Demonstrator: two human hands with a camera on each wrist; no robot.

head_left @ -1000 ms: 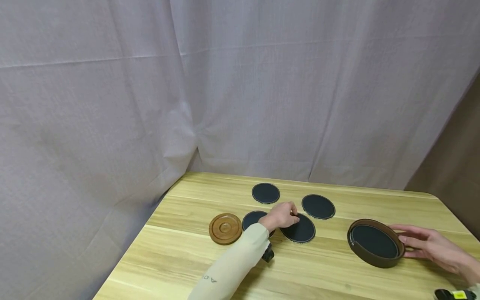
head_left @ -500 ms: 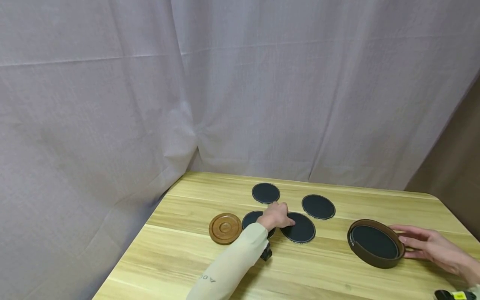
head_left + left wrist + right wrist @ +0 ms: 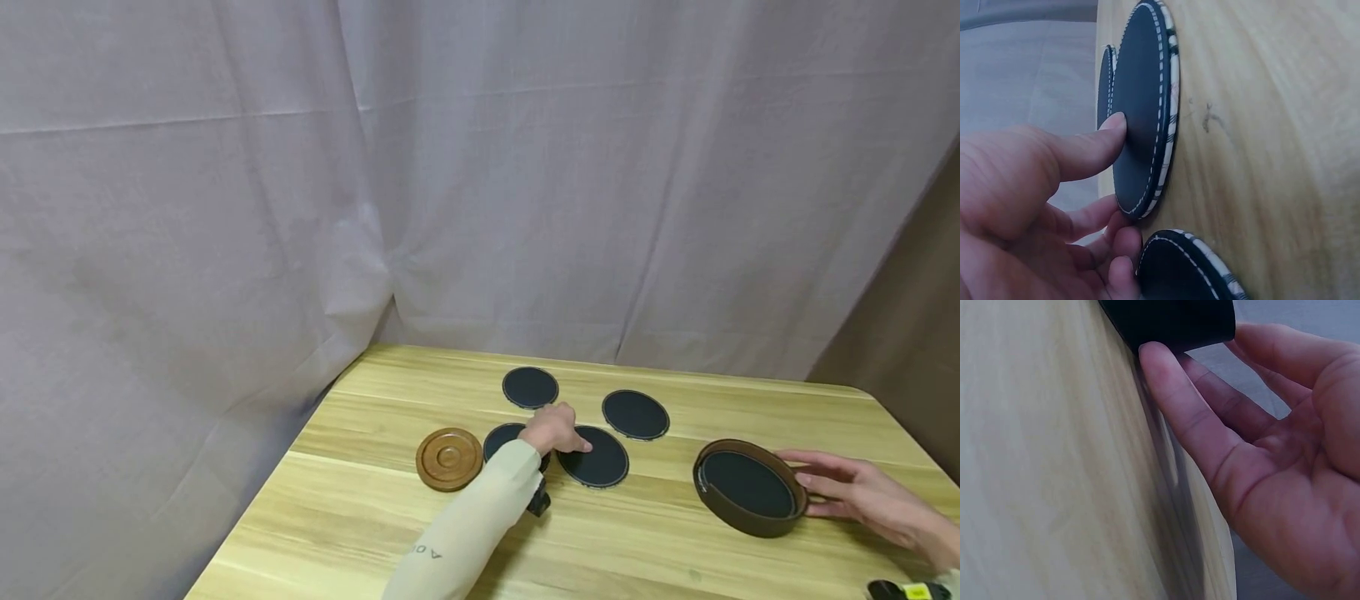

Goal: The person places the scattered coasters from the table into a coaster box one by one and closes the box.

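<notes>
My left hand [image 3: 553, 429] is at the left edge of a round black coaster [image 3: 597, 458]. In the left wrist view, its thumb [image 3: 1100, 147] lies on the stitched top of that coaster [image 3: 1141, 112], and the curled fingers meet its edge. Another black coaster [image 3: 504, 435] is partly hidden beneath my left wrist. On the right, my right hand [image 3: 862, 492] holds the side of a round brown coaster holder [image 3: 757, 523]; a black disc lies inside it. The right wrist view has fingers [image 3: 1179, 394] against the holder's dark wall [image 3: 1172, 322], the thumb near its rim.
A round wooden dish [image 3: 448, 460] with a ringed centre stands at the left of the wooden table [image 3: 622, 550]. Two more black coasters lie farther back, a left one [image 3: 530, 387] and a right one [image 3: 635, 415]. Grey curtain [image 3: 510, 208] hangs behind the table.
My left hand has shifted slightly left, and a digit now reaches onto the coaster's top. The coasters, the holder and my right hand stay in place.
</notes>
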